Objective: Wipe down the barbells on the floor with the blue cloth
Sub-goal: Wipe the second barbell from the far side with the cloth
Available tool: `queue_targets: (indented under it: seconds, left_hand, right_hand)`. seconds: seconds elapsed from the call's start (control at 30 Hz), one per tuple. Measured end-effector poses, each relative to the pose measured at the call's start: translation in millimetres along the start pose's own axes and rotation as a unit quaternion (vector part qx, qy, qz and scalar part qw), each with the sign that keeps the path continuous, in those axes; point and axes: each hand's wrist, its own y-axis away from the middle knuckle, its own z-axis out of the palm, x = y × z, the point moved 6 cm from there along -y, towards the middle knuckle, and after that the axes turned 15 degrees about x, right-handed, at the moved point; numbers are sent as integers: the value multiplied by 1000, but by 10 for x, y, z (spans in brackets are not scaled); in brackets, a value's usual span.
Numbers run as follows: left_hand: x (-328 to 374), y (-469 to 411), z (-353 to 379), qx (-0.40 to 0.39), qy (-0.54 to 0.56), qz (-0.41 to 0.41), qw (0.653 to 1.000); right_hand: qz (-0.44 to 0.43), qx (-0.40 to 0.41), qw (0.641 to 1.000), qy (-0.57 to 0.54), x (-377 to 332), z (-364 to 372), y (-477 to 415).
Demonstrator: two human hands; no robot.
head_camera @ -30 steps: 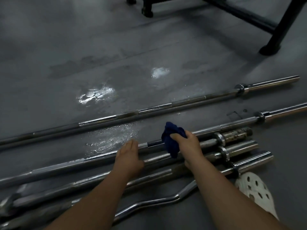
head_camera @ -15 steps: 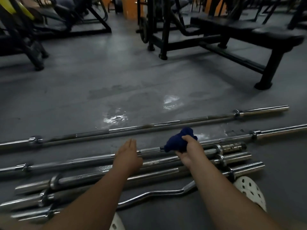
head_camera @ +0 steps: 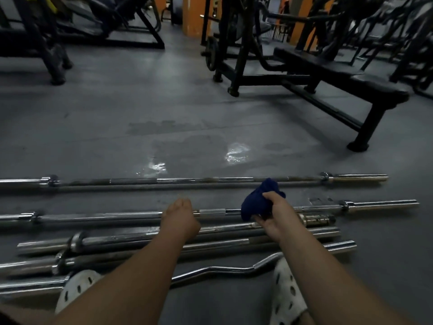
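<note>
Wiping seems unfinished: the right hand clamps its fingers on the blue cloth above the barbells, while the left hand has curled fingers, grip unclear.

No readable text or labels anywhere.

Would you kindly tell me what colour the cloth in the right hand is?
Dark blue cloth, clearest in the head view.

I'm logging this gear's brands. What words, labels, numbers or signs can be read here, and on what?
None can be read.
The barbells show bare metal with no marking that can be made out; the blue cloth in the right hand is plain; the bench and orange pillar behind are too blurred to show any text.
</note>
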Motion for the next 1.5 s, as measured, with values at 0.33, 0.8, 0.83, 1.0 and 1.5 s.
queue_targets:
  seconds: [0.33, 0.8, 0.83, 1.0, 1.5]
  left_hand:
    - [-463, -478, 744, -78, -6, -19, 997]
    - [-1505, -1114, 1337, -31, -65, -70, 995]
    - [-1549, -1166, 1387, -33, -68, -67, 995]
    - [-1687, -1265, 1680, -58, -57, -55, 995]
    - [-1809, -1746, 1841, -21, -41, -29, 999]
  right_hand:
    - [68, 46, 995, 52, 929, 614, -920]
    - [-237, 168, 895, 338, 1035, 1060, -1857]
    - [-268, 161, 869, 383, 1079, 1103, -1938]
    - [-332, 108, 753, 557, 1542, 1215, -2154]
    - [-447, 3, 653, 612, 1819, 1716, -2279]
